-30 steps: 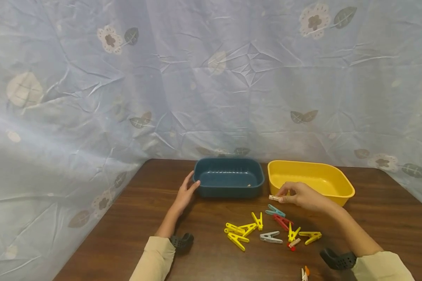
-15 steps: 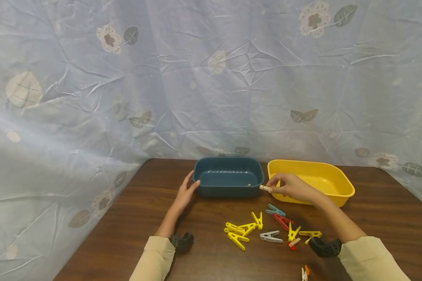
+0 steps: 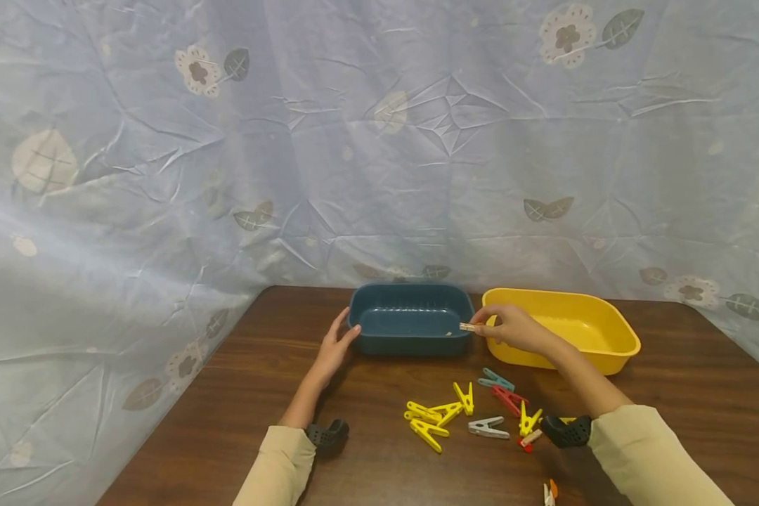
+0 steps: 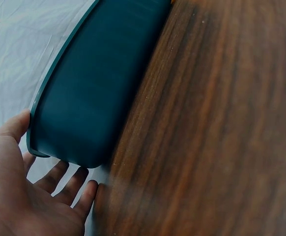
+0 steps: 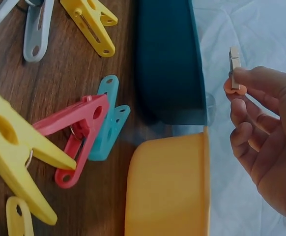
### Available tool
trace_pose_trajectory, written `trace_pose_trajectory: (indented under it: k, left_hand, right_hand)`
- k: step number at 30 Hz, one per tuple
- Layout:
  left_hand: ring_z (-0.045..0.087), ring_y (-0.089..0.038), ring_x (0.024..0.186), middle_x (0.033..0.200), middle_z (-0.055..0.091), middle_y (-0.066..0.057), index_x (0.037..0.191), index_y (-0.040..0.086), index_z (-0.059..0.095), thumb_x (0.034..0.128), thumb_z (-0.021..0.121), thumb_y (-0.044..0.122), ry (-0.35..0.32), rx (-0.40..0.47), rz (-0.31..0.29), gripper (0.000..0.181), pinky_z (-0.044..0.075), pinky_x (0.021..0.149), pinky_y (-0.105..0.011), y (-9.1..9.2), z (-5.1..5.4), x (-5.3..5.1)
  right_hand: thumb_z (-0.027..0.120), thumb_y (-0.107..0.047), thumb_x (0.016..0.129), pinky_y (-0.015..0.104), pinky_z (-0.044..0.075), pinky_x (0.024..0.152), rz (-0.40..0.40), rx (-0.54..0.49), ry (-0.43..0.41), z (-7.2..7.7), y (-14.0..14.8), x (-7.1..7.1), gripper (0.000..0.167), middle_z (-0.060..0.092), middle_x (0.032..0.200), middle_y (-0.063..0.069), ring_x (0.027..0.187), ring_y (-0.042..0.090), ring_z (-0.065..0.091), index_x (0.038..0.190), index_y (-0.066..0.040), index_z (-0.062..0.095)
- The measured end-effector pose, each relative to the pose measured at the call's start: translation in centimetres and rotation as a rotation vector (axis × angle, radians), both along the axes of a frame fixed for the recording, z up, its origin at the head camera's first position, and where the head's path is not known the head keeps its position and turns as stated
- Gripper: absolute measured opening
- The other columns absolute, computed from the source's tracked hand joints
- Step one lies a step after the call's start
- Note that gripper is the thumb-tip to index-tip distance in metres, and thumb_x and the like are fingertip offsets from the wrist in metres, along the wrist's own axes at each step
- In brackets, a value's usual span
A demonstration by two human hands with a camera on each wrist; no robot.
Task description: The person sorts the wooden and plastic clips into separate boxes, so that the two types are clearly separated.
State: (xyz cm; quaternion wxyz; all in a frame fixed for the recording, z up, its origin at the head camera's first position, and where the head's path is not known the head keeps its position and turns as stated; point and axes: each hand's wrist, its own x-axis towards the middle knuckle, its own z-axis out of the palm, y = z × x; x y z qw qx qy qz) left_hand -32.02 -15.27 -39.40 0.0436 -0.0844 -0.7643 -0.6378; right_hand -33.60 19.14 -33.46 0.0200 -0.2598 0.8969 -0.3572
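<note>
Wooden peg (image 3: 467, 327) by blue bin (image 3: 411, 346)

Nearest me, coloured pegs (image 3: 489, 427) lie about the table (image 3: 367, 464). Beyond, the right hand (image 3: 512, 330) pinches the peg near the bin's right end; the left hand (image 3: 331, 351), fingers spread, touches the other. A curtain (image 3: 379, 176) hangs behind.

flowered cloth (image 3: 354, 169) behind the table (image 3: 228, 414) suggests a booth.

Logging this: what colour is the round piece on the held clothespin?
The round piece is orange, clearest in right wrist view.
</note>
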Motion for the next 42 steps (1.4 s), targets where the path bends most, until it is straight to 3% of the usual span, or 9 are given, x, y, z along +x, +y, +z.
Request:
trace_pose_trajectory:
  k: [10,14,19,25,31,34,42]
  left_hand:
    - [0.032,-0.044,0.124,0.139,0.027,-0.031,0.144,0.003,0.022,0.0951,0.051,0.021,-0.007,0.014,-0.004,0.060,0.029,0.097,-0.055,0.1,0.2,0.2]
    - [0.034,-0.043,0.123,0.138,0.029,-0.031,0.144,0.002,0.023,0.0949,0.052,0.021,-0.005,0.012,0.008,0.060,0.030,0.097,-0.055,0.0,0.2,0.1]
    - [0.034,-0.043,0.123,0.138,0.029,-0.031,0.144,0.003,0.023,0.0949,0.052,0.021,-0.002,0.009,0.004,0.060,0.030,0.096,-0.055,0.0,0.2,0.2]
    - [0.034,-0.043,0.123,0.138,0.030,-0.030,0.144,0.003,0.024,0.0946,0.052,0.021,-0.001,0.009,0.010,0.059,0.030,0.097,-0.054,0.1,0.1,0.2]
    - [0.034,-0.043,0.123,0.138,0.030,-0.031,0.144,0.002,0.023,0.0946,0.052,0.020,0.003,0.020,0.008,0.060,0.029,0.098,-0.054,0.0,-0.1,0.1]
    - [0.034,-0.044,0.123,0.137,0.030,-0.032,0.144,0.001,0.023,0.0946,0.052,0.019,0.002,0.019,0.005,0.060,0.030,0.097,-0.054,0.0,-0.3,0.2]
    - [0.036,-0.040,0.122,0.137,0.034,-0.028,0.144,0.008,0.026,0.0937,0.054,0.026,0.019,0.017,0.035,0.060,0.030,0.098,-0.052,-0.5,-2.4,-2.0]
  right_hand:
    - [0.060,-0.009,0.089,0.025,0.037,0.041,-0.020,0.005,-0.017,-0.7,-0.9,-1.0,0.017,0.054,0.071,0.006,0.043,0.013,0.038,0.102,0.001,0.064]
    - [0.060,-0.012,0.089,0.027,0.037,0.042,-0.068,-0.023,-0.051,-0.7,-1.4,-1.6,0.019,0.055,0.072,0.013,0.045,0.016,0.040,0.103,0.000,0.065]
    - [0.064,-0.015,0.087,0.029,0.043,0.046,-0.123,-0.056,-0.030,-1.0,-2.5,-2.2,0.022,0.059,0.084,0.010,0.050,0.025,0.049,0.104,-0.001,0.065]
    - [0.067,-0.016,0.085,0.032,0.044,0.046,-0.201,-0.134,-0.010,-1.6,-4.3,-2.8,0.022,0.061,0.089,0.010,0.049,0.019,0.046,0.101,-0.002,0.063]
    - [0.067,-0.017,0.085,0.031,0.049,0.060,-0.240,-0.204,0.002,-2.5,-6.0,-3.7,0.021,0.062,0.089,0.010,0.069,0.020,0.056,0.098,-0.001,0.063]
    - [0.067,-0.017,0.085,0.031,0.049,0.062,-0.261,-0.224,-0.019,-3.0,-6.4,-4.0,0.021,0.061,0.089,0.010,0.071,0.022,0.056,0.097,-0.001,0.062]
    - [0.067,-0.015,0.085,0.030,0.048,0.060,-0.292,-0.216,-0.021,-3.3,-6.5,-4.3,0.019,0.061,0.089,0.011,0.068,0.021,0.055,0.096,-0.001,0.061]
